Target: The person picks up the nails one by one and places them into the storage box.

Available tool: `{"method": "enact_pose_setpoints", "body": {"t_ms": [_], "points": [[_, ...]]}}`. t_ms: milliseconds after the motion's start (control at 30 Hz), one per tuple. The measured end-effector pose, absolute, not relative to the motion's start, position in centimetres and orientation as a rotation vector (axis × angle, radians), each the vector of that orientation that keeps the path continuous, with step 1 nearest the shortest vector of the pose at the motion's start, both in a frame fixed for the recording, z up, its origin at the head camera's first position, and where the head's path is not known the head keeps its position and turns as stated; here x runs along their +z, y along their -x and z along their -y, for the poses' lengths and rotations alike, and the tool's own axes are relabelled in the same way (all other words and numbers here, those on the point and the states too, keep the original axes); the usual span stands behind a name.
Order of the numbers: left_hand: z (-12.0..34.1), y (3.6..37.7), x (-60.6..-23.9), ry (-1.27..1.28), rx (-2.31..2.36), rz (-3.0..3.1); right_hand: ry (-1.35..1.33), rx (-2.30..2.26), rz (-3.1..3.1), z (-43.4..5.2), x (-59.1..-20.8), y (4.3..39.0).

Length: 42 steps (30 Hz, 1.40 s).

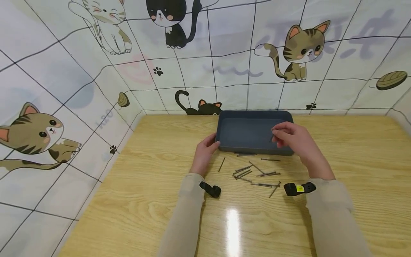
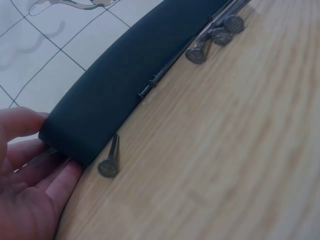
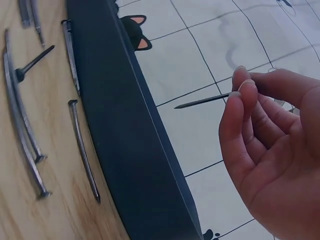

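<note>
Right hand (image 1: 290, 137) pinches 1 thin steel nail (image 3: 202, 101) over dark blue plastic tray (image 1: 253, 117), left hand (image 1: 205, 151) steadies its corner with loosely curled fingers; light pinch may drop it short

Right hand (image 1: 290, 137) hides the held nail's (image 3: 202, 101) head; left wrist view crops the tray (image 2: 130, 85) ends, far nails (image 2: 212, 37) blurred

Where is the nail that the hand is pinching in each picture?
Head view: the pinched nail sits just right of centre, held by the right hand over the dark tray.
Left wrist view: not in it; only loose nails on the table show.
Right wrist view: upper middle, its point sticking left from the fingertips.
Shared landmark: the dark tray appears in all three views.
</note>
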<state>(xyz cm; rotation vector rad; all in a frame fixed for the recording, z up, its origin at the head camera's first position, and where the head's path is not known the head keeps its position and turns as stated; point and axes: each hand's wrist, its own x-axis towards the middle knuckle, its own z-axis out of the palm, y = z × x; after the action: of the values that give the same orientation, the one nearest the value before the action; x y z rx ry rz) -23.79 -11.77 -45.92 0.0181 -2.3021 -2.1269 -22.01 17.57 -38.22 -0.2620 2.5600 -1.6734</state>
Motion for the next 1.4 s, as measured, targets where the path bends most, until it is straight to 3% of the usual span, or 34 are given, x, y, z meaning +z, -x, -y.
{"method": "enact_pose_setpoints", "body": {"t_ms": [733, 1033, 1400], "points": [[11.7, 22.8, -44.5, -0.009, -2.16, 2.316, 0.251, -1.777, -2.538, -18.2, -40.4, 23.8], [11.9, 23.7, -46.1, 0.004, -2.11, 2.333, 0.221, -1.46, -2.677, -17.9, -41.6, 24.3], [11.6, 22.2, -43.5, 0.029, -2.129, 2.341, 0.334, -1.043, -2.831, -16.9, -41.6, 24.3]]}}
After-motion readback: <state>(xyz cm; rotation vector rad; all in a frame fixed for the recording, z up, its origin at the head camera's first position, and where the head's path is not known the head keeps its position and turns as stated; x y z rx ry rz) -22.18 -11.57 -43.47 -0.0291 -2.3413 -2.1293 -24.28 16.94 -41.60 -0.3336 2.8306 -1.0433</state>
